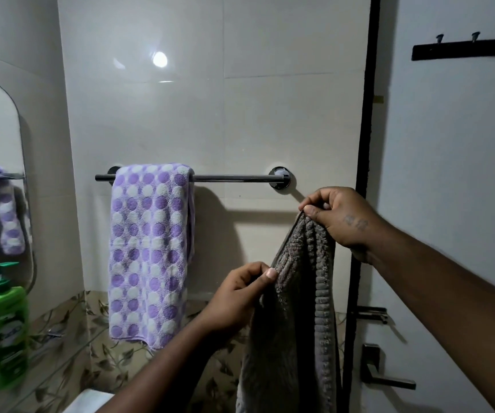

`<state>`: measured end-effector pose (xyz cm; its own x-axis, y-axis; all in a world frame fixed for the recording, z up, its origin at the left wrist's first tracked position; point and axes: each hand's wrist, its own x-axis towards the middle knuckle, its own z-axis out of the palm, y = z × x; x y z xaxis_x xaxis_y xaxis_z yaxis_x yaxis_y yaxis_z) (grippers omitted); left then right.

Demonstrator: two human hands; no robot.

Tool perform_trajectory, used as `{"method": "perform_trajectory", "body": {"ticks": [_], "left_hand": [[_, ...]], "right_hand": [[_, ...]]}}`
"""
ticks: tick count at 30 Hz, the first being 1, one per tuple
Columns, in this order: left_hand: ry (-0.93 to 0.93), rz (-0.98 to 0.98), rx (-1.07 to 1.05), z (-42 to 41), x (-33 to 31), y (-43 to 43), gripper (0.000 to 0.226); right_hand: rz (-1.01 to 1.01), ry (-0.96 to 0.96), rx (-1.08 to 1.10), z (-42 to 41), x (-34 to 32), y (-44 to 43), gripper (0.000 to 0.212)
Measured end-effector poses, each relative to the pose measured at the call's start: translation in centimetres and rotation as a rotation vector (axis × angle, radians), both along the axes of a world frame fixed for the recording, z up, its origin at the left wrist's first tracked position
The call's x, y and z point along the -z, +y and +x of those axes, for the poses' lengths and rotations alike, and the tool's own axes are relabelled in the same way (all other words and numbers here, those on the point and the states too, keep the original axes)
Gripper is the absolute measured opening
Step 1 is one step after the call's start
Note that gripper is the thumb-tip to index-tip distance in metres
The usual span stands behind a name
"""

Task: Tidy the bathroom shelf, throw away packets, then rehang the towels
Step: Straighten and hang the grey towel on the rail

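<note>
Pale tiled wall [210, 114] fills the view, and a white door [449, 144] stands at the right, its dark frame edge running down just behind the hands. The grey ribbed towel [294, 338] hangs in front of that edge, below the rail and clear of it. The purple-spotted towel [150, 251] drapes over the left part of the chrome towel rail [234, 178]. From its edge to the right bracket, the bar is open. Right hand [341, 222] is up top, thumb and curled fingers pinching the grey towel's upper corner just below the bracket. Left hand [237, 296] is lower, thumb and forefinger pinching the towel's left edge, the other fingers curled in. A green pump bottle [1, 323] stands far left, well apart.
</note>
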<state>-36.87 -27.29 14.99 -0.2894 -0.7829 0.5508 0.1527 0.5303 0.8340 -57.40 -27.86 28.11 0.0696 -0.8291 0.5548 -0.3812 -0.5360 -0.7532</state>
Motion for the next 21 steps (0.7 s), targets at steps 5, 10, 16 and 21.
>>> {"method": "perform_trajectory", "body": {"ticks": [5,10,16,21], "left_hand": [[-0.192,-0.109,-0.384,0.5,-2.3,0.0,0.034],[-0.342,-0.293,-0.602,-0.1,-5.0,0.0,0.038],[-0.395,-0.41,-0.57,-0.1,-5.0,0.6,0.035],[-0.394,-0.416,-0.489,0.2,-4.4,0.7,0.026]], "right_hand": [[0.289,-0.184,-0.172,-0.1,0.7,0.5,0.029],[0.116,0.279,-0.223,1.0,0.3,1.5,0.046],[0.007,0.578,-0.216,0.8,0.4,1.0,0.022],[0.309,0.362,-0.482,0.4,1.9,0.3,0.02]]}}
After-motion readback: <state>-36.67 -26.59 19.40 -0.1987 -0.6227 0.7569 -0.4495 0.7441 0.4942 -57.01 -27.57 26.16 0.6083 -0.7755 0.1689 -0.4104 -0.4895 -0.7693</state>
